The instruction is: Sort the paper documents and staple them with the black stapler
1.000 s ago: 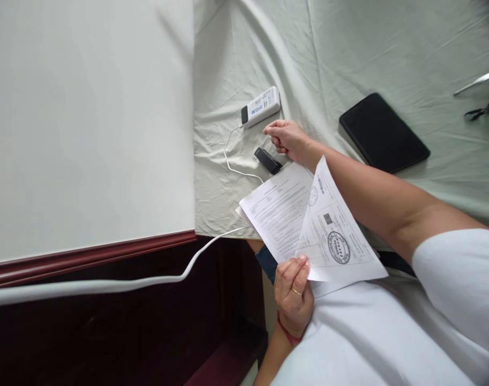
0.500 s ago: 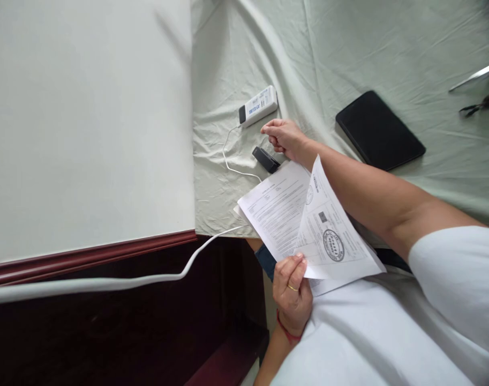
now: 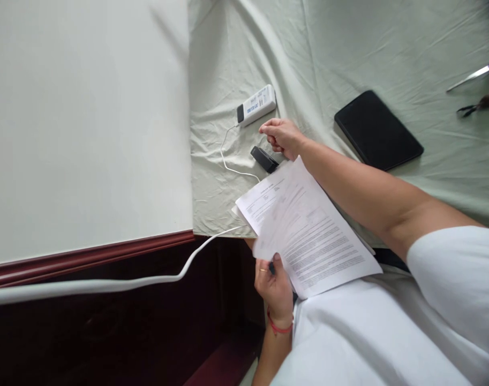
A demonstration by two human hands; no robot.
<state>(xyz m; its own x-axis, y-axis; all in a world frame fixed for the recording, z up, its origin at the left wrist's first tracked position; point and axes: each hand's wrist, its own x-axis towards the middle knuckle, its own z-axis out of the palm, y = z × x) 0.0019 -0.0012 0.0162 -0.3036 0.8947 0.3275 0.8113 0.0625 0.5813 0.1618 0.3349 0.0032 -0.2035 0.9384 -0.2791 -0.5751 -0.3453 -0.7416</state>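
Observation:
A stapled-looking bundle of printed papers (image 3: pixel 328 244) lies tilted over my lap and the edge of the bed-like surface. My left hand (image 3: pixel 274 287), with a ring and a red wrist string, pinches the lower left edge of a lifted sheet (image 3: pixel 278 220), blurred and curling leftward. Below it shows a page with printed lines. Resting on the green cloth, my right hand (image 3: pixel 282 136) is closed with fingers curled; whatever it may hold is hidden. Just beside it are a small black clip-like object (image 3: pixel 264 160) and a white power bank (image 3: pixel 257 105).
A white cable (image 3: pixel 224 155) runs from the power bank under the papers. A thicker white cable (image 3: pixel 148 281) crosses a dark wooden recess. A black tablet (image 3: pixel 378 130) and scissors (image 3: pixel 475 72) lie on the green cloth (image 3: pixel 244 48). A pale board with red trim (image 3: pixel 148 244) stands left.
My left hand has moved left and turned, drawing a sheet over leftward. The stamped page no longer shows; a page of printed lines does. My right hand stays in place.

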